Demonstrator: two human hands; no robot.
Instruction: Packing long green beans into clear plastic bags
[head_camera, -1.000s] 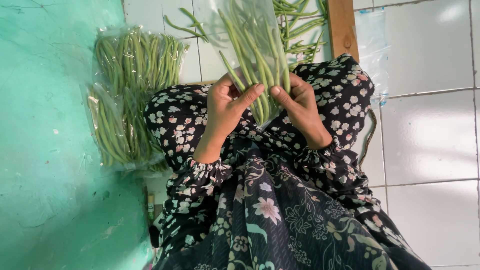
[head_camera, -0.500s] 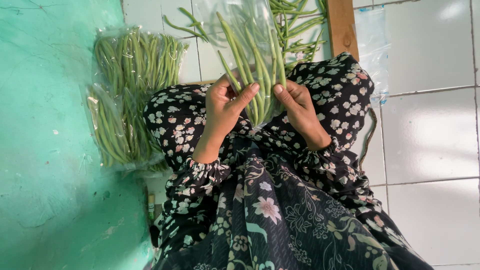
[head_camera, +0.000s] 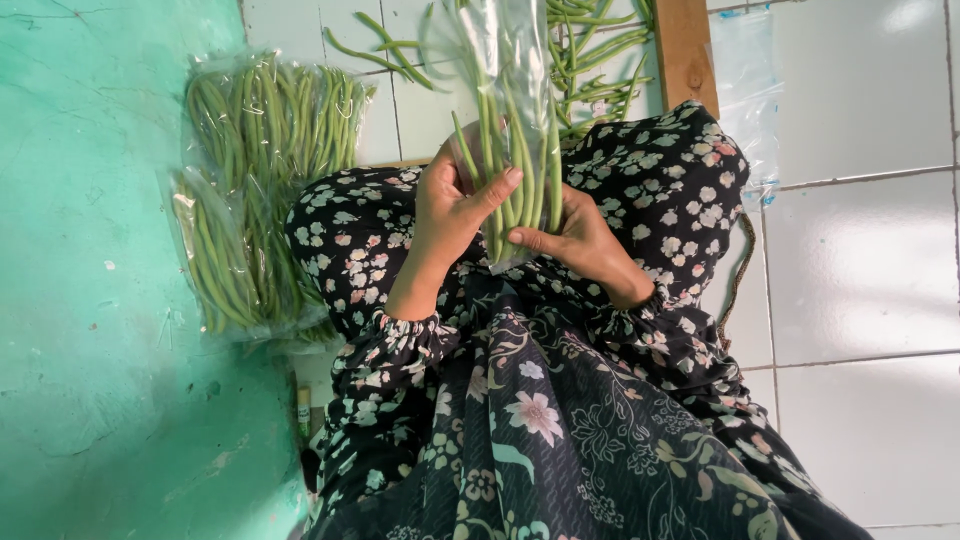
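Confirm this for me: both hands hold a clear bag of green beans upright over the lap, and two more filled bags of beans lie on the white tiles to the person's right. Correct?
Not quite. The head view shows the left hand and right hand holding the clear bag of green beans upright, but the two filled bags lie to the person's left, beside the green wall, not to the right.

Running off the top edge: the clear plastic bag of long green beans (head_camera: 510, 120), mouth unseen. Hiding behind that bag: left hand (head_camera: 452, 215) fingertips, right hand (head_camera: 580, 240) fingers. Getting cropped at upper right: loose green beans (head_camera: 590, 50), brown wooden board (head_camera: 686, 50).
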